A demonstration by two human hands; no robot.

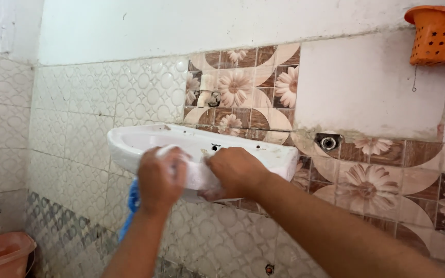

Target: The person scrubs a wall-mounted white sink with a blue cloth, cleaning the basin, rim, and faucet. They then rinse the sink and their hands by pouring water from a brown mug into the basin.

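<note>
The left hand and the right hand are both positioned at the front rim of the white ceramic wall-mounted wash basin. Both sets of fingers are curled closed on a thin translucent white plastic wrapping, which spans between the two hands and lies against the basin's front edge. Directly below the left-hand fingers, a blue piece of material hangs under the basin; its kind cannot be determined. Above the fingers, a pipe outlet sits in the brown floral wall tile. A second wall opening lies right of the right-hand fingers. An orange perforated plastic basket hangs far upper right; a salmon-coloured plastic bucket stands far lower left.
</note>
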